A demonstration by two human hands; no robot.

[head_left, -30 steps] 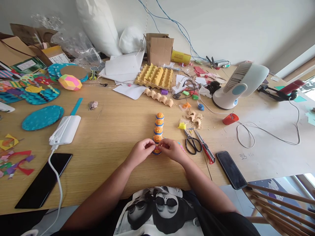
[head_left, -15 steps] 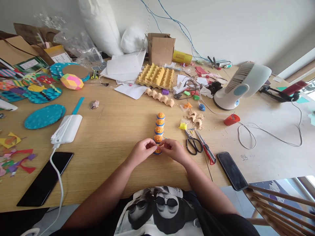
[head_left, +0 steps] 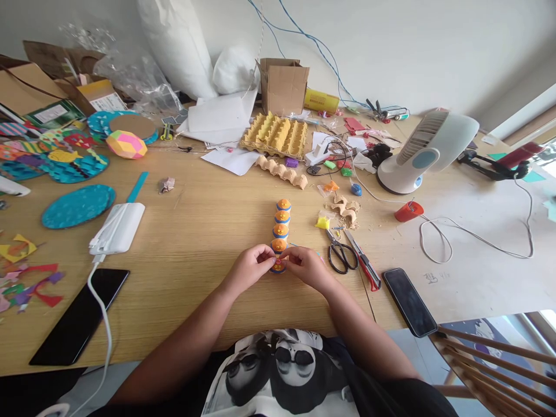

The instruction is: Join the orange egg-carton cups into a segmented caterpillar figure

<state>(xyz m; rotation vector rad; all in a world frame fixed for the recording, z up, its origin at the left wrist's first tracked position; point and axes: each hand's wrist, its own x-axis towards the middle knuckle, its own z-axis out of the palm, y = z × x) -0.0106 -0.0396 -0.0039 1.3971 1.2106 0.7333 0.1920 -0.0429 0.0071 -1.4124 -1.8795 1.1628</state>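
A row of several orange, blue-rimmed egg-carton cups (head_left: 281, 216) with small yellow details runs away from me in the middle of the table. At its near end, my left hand (head_left: 248, 269) comes in from the left with thumb and index finger pinched together. From the opposite side my right hand (head_left: 309, 267) pinches at the same spot. Both sets of fingertips meet over the nearest orange cup (head_left: 278, 267), which shows a pinkish-red detail. Whatever lies between the fingertips is too small and covered to name.
Black-handled scissors (head_left: 342, 255) and a red utility knife (head_left: 367, 265) lie right of my right hand, with a phone (head_left: 409, 301) beyond. Yellow clay (head_left: 322, 222) and carton scraps (head_left: 345, 209) lie farther back. A power bank (head_left: 118, 227) stands left; a fan (head_left: 428, 152) back right.
Both hands keep pinching over the nearest cup. Only tiny shifts of the fingertips and the near end of the row show.
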